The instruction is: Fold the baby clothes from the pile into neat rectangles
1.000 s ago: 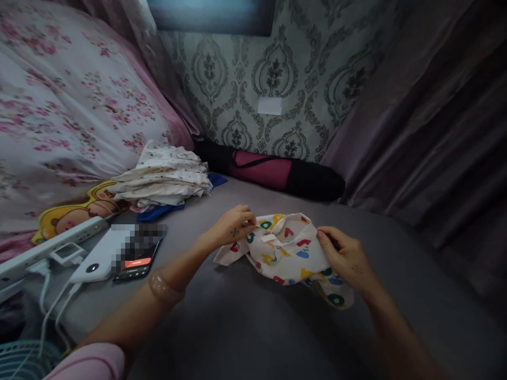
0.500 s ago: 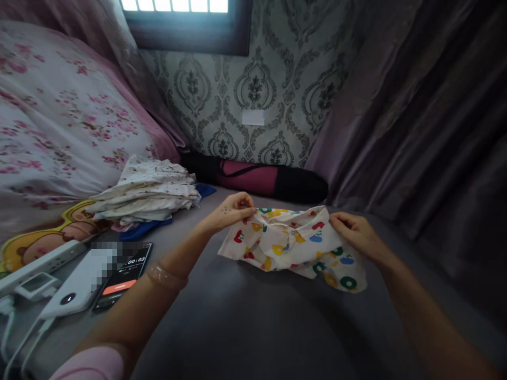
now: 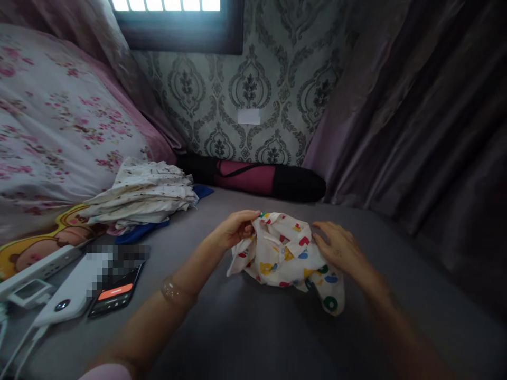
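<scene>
A small white collared shirt (image 3: 273, 256) with a red, yellow, blue and green print is bunched up over the grey bed sheet. My left hand (image 3: 237, 228) pinches its upper left edge between thumb and fingers. At the shirt's right side is my right hand (image 3: 340, 247), fingers stretched out and thumb apart. Its thumb tip meets or nearly meets the cloth; whether it touches cannot be made out. One printed corner hangs lower right, below my right hand.
A pile of folded light clothes (image 3: 146, 192) lies at left, by a floral pillow (image 3: 59, 116). Nearer are a power strip (image 3: 43, 269), a white power bank (image 3: 75, 290) and a phone (image 3: 116, 298). A black and maroon long bag (image 3: 249, 178) lies along the wall.
The shirt has gone from stretched between both hands to bunched and slightly lower. My right hand has loosened, its fingers now extended. My left hand keeps its pinch.
</scene>
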The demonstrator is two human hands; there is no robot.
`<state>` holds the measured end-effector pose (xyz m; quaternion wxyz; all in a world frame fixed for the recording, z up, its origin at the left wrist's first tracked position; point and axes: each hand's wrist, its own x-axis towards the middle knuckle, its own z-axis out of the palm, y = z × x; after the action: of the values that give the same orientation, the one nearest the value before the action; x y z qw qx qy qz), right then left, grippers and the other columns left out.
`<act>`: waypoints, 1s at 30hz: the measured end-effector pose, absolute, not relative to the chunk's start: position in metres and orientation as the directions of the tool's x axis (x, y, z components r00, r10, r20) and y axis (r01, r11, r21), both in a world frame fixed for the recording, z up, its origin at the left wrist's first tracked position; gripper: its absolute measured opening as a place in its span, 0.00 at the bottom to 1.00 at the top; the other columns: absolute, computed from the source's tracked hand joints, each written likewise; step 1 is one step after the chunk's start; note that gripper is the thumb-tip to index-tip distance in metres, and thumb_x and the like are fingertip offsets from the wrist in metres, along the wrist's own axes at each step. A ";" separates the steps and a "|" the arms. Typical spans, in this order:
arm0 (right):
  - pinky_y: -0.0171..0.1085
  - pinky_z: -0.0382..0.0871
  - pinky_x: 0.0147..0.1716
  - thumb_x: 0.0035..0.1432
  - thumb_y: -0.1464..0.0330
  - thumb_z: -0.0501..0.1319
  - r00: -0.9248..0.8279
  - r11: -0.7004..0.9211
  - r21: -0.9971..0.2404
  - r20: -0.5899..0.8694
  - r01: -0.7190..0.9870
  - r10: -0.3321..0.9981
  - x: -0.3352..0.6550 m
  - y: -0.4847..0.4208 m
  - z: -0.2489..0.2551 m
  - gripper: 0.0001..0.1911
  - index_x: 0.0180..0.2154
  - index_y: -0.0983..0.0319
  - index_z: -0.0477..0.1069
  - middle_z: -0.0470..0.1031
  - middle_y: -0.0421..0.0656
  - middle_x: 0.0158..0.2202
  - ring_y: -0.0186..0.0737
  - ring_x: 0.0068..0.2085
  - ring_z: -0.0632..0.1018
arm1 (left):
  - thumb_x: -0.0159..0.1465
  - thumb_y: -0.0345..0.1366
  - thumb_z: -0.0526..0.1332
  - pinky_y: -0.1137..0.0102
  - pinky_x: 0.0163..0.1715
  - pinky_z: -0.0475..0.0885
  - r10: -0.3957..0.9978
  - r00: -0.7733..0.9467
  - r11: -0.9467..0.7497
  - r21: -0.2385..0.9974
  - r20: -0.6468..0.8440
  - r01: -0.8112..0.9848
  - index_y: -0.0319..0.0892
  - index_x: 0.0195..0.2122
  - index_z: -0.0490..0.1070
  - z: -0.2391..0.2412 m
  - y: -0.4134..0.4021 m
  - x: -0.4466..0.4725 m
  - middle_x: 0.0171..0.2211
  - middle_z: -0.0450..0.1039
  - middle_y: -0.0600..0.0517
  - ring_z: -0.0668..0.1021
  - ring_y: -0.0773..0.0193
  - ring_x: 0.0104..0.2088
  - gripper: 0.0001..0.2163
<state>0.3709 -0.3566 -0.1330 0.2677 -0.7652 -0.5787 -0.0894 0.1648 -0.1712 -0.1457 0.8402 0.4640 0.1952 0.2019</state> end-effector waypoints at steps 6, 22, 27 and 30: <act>0.38 0.68 0.37 0.60 0.62 0.55 0.406 -0.004 -0.700 0.408 0.714 0.818 0.304 -0.335 -0.124 0.14 0.35 0.59 0.77 0.80 0.44 0.34 0.42 0.36 0.78 | 0.54 0.33 0.68 0.81 0.19 0.64 0.480 0.866 0.598 0.773 -0.137 -0.209 0.36 0.27 0.71 -0.151 -0.185 0.173 0.18 0.66 0.58 0.66 0.78 0.17 0.08; 0.37 0.69 0.33 0.45 0.56 0.68 0.534 0.055 -0.998 0.039 -0.014 0.844 0.290 -0.310 -0.135 0.18 0.33 0.62 0.76 0.79 0.44 0.32 0.38 0.31 0.76 | 0.54 0.32 0.62 0.73 0.30 0.68 0.553 0.830 0.035 0.992 0.080 -0.119 0.36 0.35 0.78 -0.141 -0.189 0.155 0.24 0.74 0.52 0.73 0.69 0.26 0.10; 0.36 0.69 0.32 0.48 0.54 0.66 0.590 0.129 -0.986 0.168 0.108 0.790 0.295 -0.308 -0.138 0.17 0.32 0.61 0.73 0.77 0.42 0.30 0.37 0.30 0.76 | 0.52 0.27 0.60 0.75 0.27 0.66 0.576 0.772 -0.385 0.922 0.269 -0.034 0.37 0.43 0.75 -0.136 -0.186 0.149 0.29 0.74 0.53 0.71 0.70 0.25 0.16; 0.34 0.67 0.26 0.50 0.53 0.65 0.580 0.149 -0.975 0.219 0.166 0.785 0.297 -0.307 -0.143 0.18 0.34 0.60 0.70 0.76 0.41 0.28 0.36 0.27 0.75 | 0.56 0.32 0.62 0.75 0.27 0.65 0.538 0.742 -0.600 0.800 0.401 0.003 0.39 0.46 0.75 -0.134 -0.185 0.146 0.28 0.72 0.53 0.69 0.70 0.26 0.15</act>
<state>0.2969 -0.3070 -0.1425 0.6489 -0.6074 -0.3915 0.2383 0.1460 -0.1850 -0.1339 0.4166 0.8351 0.1619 0.3207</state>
